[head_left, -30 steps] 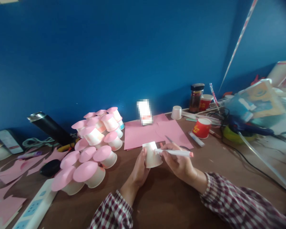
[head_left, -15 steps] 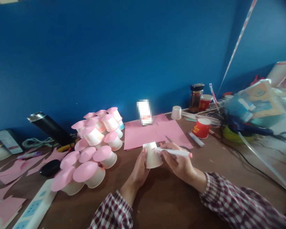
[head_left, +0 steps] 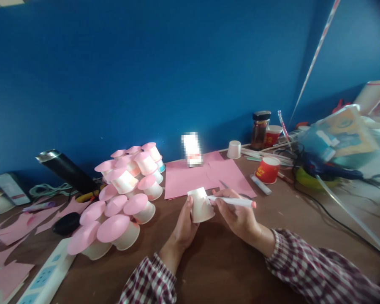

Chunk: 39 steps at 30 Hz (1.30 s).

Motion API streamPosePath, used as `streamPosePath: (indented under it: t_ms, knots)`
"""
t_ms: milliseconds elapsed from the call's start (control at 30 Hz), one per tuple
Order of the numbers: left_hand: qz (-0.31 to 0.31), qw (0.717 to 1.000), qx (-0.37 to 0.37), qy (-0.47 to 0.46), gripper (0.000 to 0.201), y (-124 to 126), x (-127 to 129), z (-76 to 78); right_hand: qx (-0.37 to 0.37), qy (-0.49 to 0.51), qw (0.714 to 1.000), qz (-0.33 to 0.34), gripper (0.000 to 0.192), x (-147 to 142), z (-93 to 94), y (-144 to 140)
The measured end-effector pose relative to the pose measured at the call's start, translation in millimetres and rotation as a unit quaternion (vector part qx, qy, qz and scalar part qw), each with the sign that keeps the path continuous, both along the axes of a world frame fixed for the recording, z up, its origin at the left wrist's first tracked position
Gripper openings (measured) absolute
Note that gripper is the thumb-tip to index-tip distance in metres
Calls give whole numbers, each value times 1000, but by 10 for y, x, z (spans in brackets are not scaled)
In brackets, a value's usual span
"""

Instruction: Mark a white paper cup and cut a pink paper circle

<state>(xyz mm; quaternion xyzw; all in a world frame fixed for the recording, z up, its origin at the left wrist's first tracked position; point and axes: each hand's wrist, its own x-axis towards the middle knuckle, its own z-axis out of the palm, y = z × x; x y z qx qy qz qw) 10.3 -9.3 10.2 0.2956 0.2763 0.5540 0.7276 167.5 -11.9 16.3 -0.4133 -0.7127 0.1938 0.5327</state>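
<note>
Paper cup in left hand

Holding a white cup upside down, slightly tilted, near middle; holding a white, pink-ended marker nearly level, pointing left towards the cup's right side.

On the left, a black flask sits beyond a white power strip; right, a lidded jar.

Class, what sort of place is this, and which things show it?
Probably a craft workspace: it has pink paper sheets, cups with pink tops, and a marker in the person's right hand.
</note>
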Motion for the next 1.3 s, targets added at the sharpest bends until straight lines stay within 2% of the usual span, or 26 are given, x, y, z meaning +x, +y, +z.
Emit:
streamPosePath:
  t_ms: [233,500,833,1033,1300]
  knots:
    - [-4,1000,2,1,35,-9,5,0,20,-5,1000,-5,11,-6,-8,16]
    - [-13,1000,6,2,37,-9,8,-2,7,2,1000,-7,12,-11,-35,18]
    - [-10,1000,17,6,37,-12,14,19,28,-20,999,4,11,-3,13,-6]
    - [-13,1000,15,10,39,-12,8,8,-14,14,1000,7,13,-8,-20,-4]
    - [-17,1000,14,9,39,-11,5,-7,5,6,1000,4,12,-10,-18,10]
